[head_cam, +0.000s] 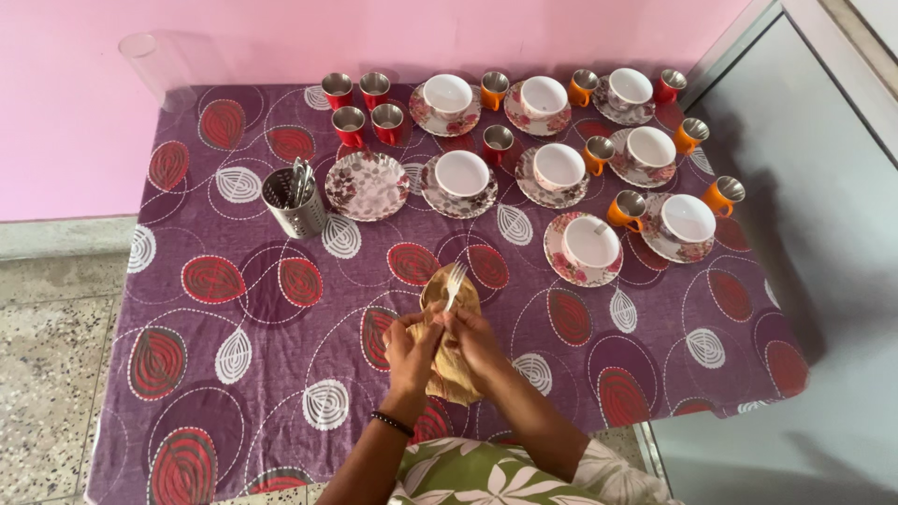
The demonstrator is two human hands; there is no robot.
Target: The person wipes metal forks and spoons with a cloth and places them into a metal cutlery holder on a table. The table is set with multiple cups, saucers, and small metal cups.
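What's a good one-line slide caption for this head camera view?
Both hands, left hand and right hand, wipe a fork with a tan cloth beside floral cups.

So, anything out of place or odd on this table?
One saucer beside the cutlery holder has no cup, unlike the other seven. Nothing is spilled or broken. Both hands, left hand and right hand, hold a fork in a tan cloth.
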